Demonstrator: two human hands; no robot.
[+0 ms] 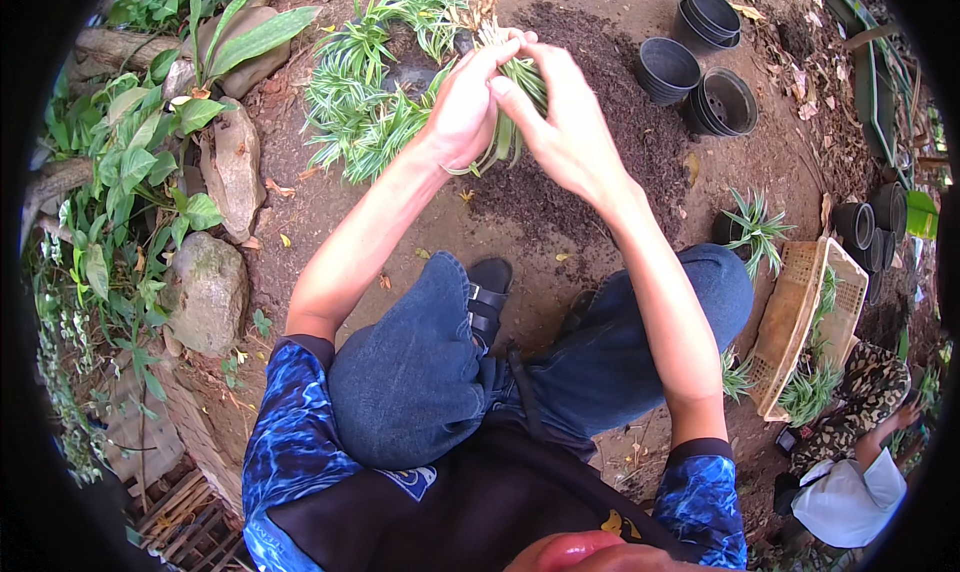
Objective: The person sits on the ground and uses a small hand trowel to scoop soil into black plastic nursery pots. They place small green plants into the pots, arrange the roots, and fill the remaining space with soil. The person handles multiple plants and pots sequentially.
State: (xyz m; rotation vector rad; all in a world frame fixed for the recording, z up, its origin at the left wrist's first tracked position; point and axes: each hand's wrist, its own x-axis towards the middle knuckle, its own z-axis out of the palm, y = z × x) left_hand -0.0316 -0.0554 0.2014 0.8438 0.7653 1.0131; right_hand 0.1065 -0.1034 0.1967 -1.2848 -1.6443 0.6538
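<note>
In front of me both hands are around a bunch of variegated spider plants (527, 77), held over dark loose soil. Its pale, brown-tipped root ends (484, 11) point up and away from me, while the long green leaves hang back toward my knees. My left hand (471, 103) wraps the bunch from the left side. From the right, my right hand (562, 111) closes over it, with its fingertips meeting the left fingers at the top. Just left of my hands stands a curved group of striped spider plants (352, 111); their leaves hide most of what they stand in.
Dark soil (630, 152) spreads over the ground. Stacked black plastic pots (667, 69) stand at the upper right. A woven basket (787, 324) with plants lies by my right knee, near another person (851, 497). Rocks (210, 291) and leafy plants (127, 167) line the left.
</note>
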